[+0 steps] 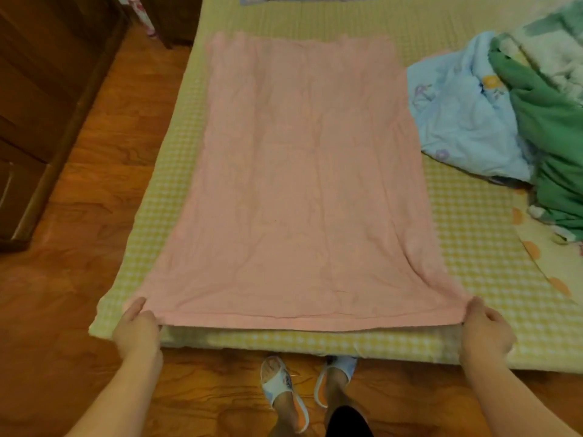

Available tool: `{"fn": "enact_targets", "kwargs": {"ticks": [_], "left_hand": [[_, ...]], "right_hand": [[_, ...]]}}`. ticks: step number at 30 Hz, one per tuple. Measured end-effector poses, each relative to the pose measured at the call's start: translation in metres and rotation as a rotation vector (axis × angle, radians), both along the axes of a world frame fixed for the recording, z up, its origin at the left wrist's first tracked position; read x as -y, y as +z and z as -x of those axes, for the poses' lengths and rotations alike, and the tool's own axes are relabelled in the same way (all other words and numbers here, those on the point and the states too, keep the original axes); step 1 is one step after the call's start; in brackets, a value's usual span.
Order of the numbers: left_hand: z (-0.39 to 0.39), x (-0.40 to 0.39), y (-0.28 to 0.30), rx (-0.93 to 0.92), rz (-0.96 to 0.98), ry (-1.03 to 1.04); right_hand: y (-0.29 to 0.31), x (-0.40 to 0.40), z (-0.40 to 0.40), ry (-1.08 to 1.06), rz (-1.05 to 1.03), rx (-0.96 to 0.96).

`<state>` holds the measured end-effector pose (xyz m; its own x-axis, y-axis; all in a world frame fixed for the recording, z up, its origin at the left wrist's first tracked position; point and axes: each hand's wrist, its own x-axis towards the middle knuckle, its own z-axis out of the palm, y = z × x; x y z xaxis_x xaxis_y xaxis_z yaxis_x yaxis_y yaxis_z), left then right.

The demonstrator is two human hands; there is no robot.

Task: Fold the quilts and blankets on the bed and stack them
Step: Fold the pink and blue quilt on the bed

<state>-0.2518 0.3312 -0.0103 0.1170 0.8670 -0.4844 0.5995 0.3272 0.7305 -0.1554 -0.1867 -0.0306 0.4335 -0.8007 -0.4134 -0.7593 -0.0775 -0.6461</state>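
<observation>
A pink blanket [299, 171] lies spread lengthwise on the bed [479, 253], which has a yellow checked sheet. My left hand [137, 329] pinches the blanket's near left corner at the foot edge of the bed. My right hand [484, 332] pinches its near right corner. The near edge is pulled taut between them. A crumpled light blue quilt [463, 115] and a green blanket [555, 146] lie heaped at the right of the bed.
Dark wooden furniture [41, 105] stands at the left on the wooden floor [104, 171]. My feet in slippers [309, 383] stand at the bed's foot. A cream sheet with orange dots [542, 257] lies at the right edge.
</observation>
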Motion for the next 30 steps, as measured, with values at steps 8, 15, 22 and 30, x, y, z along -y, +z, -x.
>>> {"fn": "enact_targets", "kwargs": {"ticks": [8, 15, 22, 30], "left_hand": [[-0.003, 0.008, 0.028, -0.046, -0.198, -0.153], [0.047, -0.021, 0.037, -0.241, -0.284, -0.185], [0.090, -0.044, 0.043, -0.458, -0.210, -0.414], [0.093, -0.038, 0.046, -0.419, -0.428, -0.617]], "right_hand": [[0.005, -0.020, -0.005, -0.203, -0.473, 0.136], [0.020, 0.010, 0.060, -0.401, -0.155, -0.086], [0.053, 0.009, 0.086, 0.236, 0.204, -0.409], [0.054, -0.017, 0.089, 0.288, 0.333, -0.277]]}}
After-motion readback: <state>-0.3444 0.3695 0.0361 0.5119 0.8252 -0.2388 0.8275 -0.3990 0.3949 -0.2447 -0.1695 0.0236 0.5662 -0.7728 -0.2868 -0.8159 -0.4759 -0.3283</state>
